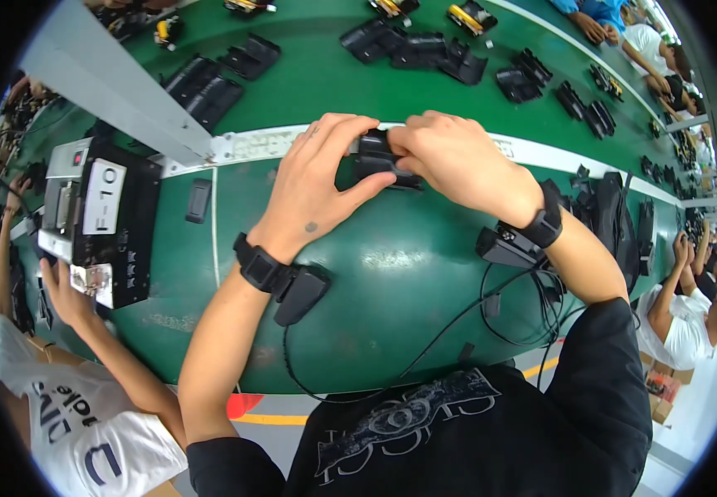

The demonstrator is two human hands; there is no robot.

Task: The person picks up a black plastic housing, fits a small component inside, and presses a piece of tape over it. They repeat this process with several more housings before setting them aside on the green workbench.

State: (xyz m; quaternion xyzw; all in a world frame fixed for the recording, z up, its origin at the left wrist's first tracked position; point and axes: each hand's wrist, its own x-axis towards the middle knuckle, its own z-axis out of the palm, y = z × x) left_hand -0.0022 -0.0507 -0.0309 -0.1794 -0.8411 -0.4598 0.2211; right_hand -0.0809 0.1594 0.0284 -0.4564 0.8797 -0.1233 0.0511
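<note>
Both my hands are at a black plastic housing part (376,156) by the white strip at the back of the green bench. My left hand (313,178) grips its left side, the fingers curved over the far edge and the thumb along the near edge. Curled down onto the part's right side, my right hand (458,161) has its fingertips pressed on it. The knuckles hide whatever small thing those fingertips may pinch. Each wrist wears a black strap with a boxy device, such as the left one (303,294).
A black and silver bench machine (122,224) stands left, next to a grey post (126,91). A small black piece (198,200) lies nearby. Cables (532,306) coil at right near black parts (615,219). More black housings (416,50) lie beyond the strip. A co-worker's hand (64,294) is at left.
</note>
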